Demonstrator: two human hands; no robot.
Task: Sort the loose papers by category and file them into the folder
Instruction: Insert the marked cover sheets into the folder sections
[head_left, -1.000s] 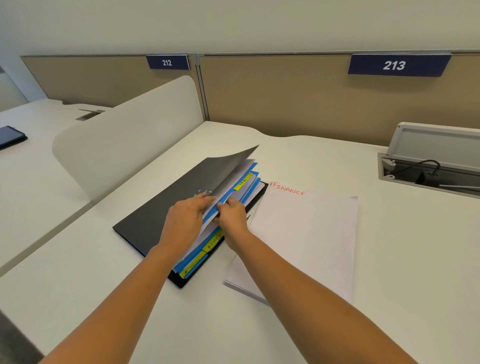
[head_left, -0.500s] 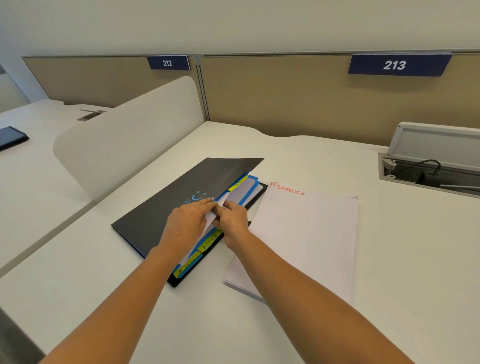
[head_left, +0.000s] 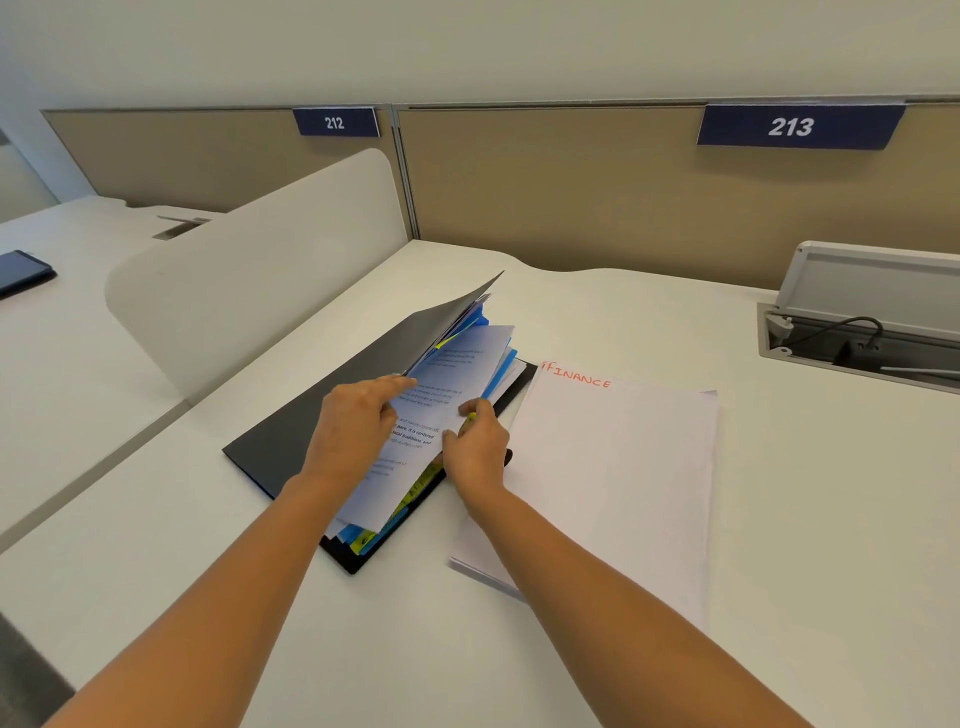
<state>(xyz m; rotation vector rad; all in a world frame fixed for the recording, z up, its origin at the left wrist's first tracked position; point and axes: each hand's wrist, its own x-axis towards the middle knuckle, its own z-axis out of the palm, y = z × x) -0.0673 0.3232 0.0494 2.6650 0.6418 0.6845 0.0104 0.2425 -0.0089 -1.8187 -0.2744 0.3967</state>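
A black folder (head_left: 291, 441) lies on the white desk, its front cover lifted partway. Inside are blue dividers with yellow tabs (head_left: 363, 538) and white printed pages (head_left: 431, 415). My left hand (head_left: 353, 431) holds up the raised pages and cover, fingers under a printed sheet. My right hand (head_left: 475, 447) pinches the right edge of that sheet. Right of the folder lies a stack of white loose papers (head_left: 613, 483) headed "FINANCE" in red.
A curved white divider panel (head_left: 249, 270) stands left of the folder. An open cable box (head_left: 857, 322) with a black cable sits at the far right. Beige partition walls carry signs 212 and 213. A dark phone (head_left: 23, 270) lies on the neighbouring desk.
The cover, nearly flat half a second ago, has lifted again, and a printed white sheet now shows turned up between my hands.
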